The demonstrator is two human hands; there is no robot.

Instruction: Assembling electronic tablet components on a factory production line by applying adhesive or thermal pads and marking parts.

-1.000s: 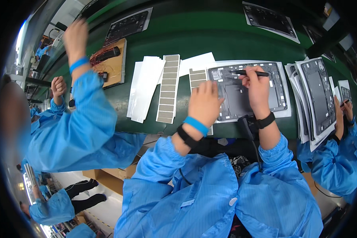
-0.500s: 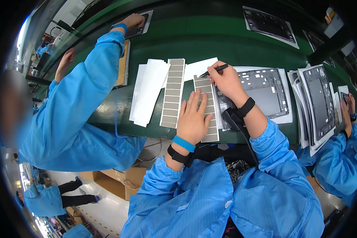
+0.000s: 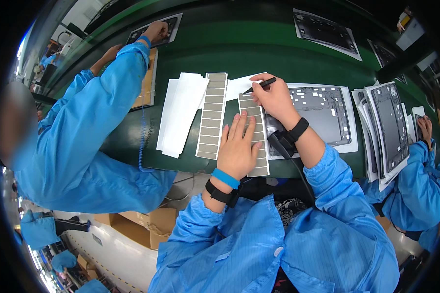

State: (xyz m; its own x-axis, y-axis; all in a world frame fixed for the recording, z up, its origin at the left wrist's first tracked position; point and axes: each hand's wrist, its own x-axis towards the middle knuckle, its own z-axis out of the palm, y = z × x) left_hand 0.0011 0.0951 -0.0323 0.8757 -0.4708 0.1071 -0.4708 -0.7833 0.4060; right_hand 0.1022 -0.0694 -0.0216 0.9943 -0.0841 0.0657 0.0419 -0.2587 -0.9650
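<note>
My left hand (image 3: pixel 237 151) lies flat with fingers stretched over a white sheet of grey rectangular stickers (image 3: pixel 259 122), pressing it to the table. Black pointed tweezers (image 3: pixel 265 83) are pinched in my right hand (image 3: pixel 276 100). Their tip meets the top end of that sheet, at its upper left corner. To the left lies a second strip of grey stickers (image 3: pixel 212 112). Right of my hands, a dark tablet-like panel (image 3: pixel 322 119) with small white patches rests on white paper, partly covered by my right forearm and wrist strap.
White paper sheets (image 3: pixel 183 115) lie left of the strips on the green table (image 3: pixel 220 53). A stack of similar panels (image 3: pixel 391 124) stands at the right. More panels lie at the back (image 3: pixel 325 31). A co-worker's sleeve (image 3: pixel 102 93) reaches across the left side; another person works at far right.
My right hand and the tweezers have shifted slightly left; my left hand stays in place. The co-worker on the left has moved the nearer-left hand up toward the table. The whole view has shifted slightly.
</note>
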